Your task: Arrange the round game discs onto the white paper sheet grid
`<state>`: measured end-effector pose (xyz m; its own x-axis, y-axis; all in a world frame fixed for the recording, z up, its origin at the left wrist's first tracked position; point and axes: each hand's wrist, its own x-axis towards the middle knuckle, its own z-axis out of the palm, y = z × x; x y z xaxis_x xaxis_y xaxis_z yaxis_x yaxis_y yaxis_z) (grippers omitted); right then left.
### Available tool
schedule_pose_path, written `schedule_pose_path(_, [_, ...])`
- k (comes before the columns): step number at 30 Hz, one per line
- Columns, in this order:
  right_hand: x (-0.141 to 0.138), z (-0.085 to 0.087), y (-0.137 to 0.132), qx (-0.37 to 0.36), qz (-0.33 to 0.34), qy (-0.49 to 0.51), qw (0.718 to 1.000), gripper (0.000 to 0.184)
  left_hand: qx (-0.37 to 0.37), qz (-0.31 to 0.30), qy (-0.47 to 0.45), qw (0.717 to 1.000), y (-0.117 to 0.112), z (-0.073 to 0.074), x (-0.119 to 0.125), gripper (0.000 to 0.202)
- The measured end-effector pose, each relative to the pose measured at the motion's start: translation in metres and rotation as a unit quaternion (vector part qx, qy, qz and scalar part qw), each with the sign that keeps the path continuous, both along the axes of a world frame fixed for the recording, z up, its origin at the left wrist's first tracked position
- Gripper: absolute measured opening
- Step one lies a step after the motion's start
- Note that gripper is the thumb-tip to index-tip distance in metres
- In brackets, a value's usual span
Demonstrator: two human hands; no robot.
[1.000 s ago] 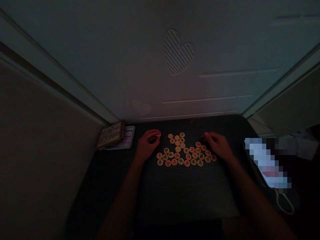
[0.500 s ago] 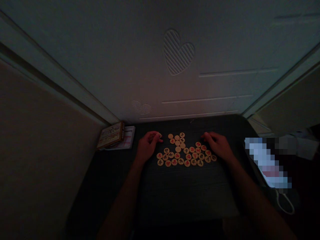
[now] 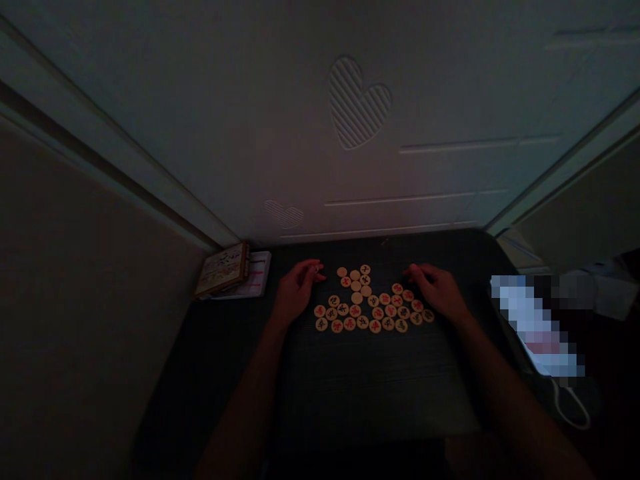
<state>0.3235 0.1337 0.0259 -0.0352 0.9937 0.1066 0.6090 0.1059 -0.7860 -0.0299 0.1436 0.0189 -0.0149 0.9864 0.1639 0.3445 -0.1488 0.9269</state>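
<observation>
Dark tabletop in a dim room, seen from above. At its far side rises a pale panel bearing 2 raised hearts, a larger heart above and a smaller heart lower left, with long horizontal ridges to the right. A plain wall closes the left side. At the far left corner a patterned box lies tilted, partly over a white tray with reddish lines. To the right, beside the table, is a bright, pixelated object, with a looped white cord below it.

The wooden discs lie flat in an irregular cluster on the far half of the tabletop, between the hands; most show red or black characters, and 5 in the upper part show blank faces. The left hand, left of the cluster, pinches 1 small disc between thumb and fingers. The right hand is curled just beyond the cluster's right end; whether it grips anything cannot be told.

Edges: the far right corner is rounded; the near edge is lost in shadow. Bare surface extends behind the cluster to the panel, and more broadly in front of it, between the forearms.
</observation>
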Motion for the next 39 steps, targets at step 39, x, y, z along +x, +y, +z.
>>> schedule_pose_path(39, [-0.0021, 0.003, -0.0009, 0.005, 0.001, 0.007, 1.0, 0.051, -0.012, 0.002, -0.083, 0.996, -0.0024, -0.003, 0.004, 0.041])
